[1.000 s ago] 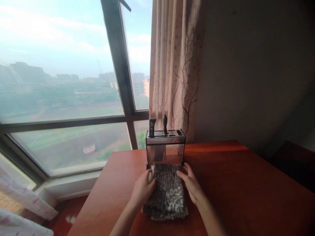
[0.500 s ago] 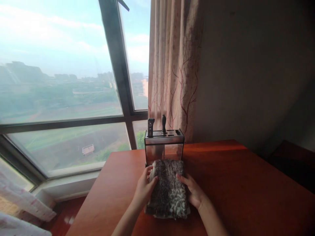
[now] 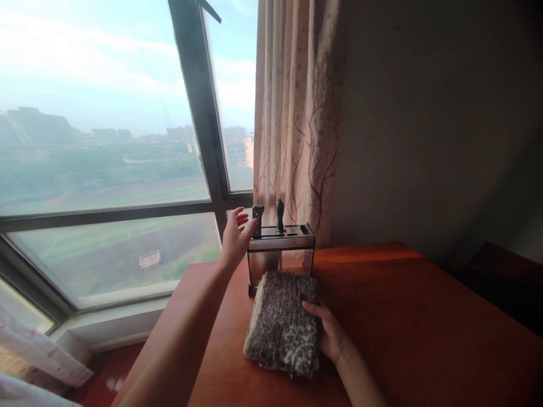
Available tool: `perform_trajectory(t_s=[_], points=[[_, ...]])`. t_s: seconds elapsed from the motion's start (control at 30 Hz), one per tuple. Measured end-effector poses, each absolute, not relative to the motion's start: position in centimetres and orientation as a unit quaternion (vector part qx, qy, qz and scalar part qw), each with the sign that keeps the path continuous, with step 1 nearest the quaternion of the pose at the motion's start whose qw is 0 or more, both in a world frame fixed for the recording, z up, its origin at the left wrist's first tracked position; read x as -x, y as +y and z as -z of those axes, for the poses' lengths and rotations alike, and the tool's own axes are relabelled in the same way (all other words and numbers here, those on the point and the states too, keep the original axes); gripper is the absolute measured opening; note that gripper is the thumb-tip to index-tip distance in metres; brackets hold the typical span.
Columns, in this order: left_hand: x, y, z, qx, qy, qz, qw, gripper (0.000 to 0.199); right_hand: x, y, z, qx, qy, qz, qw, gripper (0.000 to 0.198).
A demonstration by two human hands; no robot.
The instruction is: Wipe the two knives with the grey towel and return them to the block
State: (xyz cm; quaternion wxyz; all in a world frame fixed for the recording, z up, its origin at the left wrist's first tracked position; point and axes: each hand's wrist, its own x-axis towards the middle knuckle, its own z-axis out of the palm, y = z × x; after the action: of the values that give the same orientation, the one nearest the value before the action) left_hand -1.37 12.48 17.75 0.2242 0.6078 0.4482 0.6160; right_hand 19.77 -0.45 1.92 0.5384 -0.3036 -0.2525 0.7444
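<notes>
My left hand (image 3: 236, 236) is raised at the left end of a knife block (image 3: 281, 244) with clear sides and a metal-looking top. Its fingers are apart, and the thumb overlaps the edge of a dark knife handle (image 3: 258, 219); whether it touches cannot be told. A second, rounded black handle (image 3: 280, 215) stands upright in the block's top. In front of the block is a folded, fuzzy grey cloth (image 3: 282, 322), paler at its lower right. My right hand (image 3: 331, 330) grips the cloth's right edge, thumb on top and the other fingers mostly hidden.
The reddish-brown wooden table (image 3: 407, 316) extends to the right and behind the block. A large window (image 3: 102, 141) with dark frames is on the left, above a white sill (image 3: 114, 322). A patterned curtain (image 3: 292, 113) hangs behind the block.
My left hand has let go of the cloth and moved up and forward to the knife handle. The cloth has turned slightly, its lower end shifting left; my right hand stays on it.
</notes>
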Motion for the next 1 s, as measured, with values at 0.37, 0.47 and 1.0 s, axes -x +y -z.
perform_trajectory(t_s=[0.37,0.47,1.0], points=[[0.2,14.6,-18.5,-0.641,0.382,-0.566,0.351,0.029,-19.2,-0.7,-1.2,0.294,-0.241,-0.804,0.457,0.045],[0.1,14.4,-18.7,-0.64,0.37,-0.57,0.359,0.028,-18.9,-0.7,-1.3,0.299,-0.241,-0.798,0.464,0.04],[-0.4,14.9,-28.0,-0.608,0.258,-0.677,0.325,0.028,-18.3,-0.5,-0.9,0.326,-0.241,-0.78,0.477,0.04]])
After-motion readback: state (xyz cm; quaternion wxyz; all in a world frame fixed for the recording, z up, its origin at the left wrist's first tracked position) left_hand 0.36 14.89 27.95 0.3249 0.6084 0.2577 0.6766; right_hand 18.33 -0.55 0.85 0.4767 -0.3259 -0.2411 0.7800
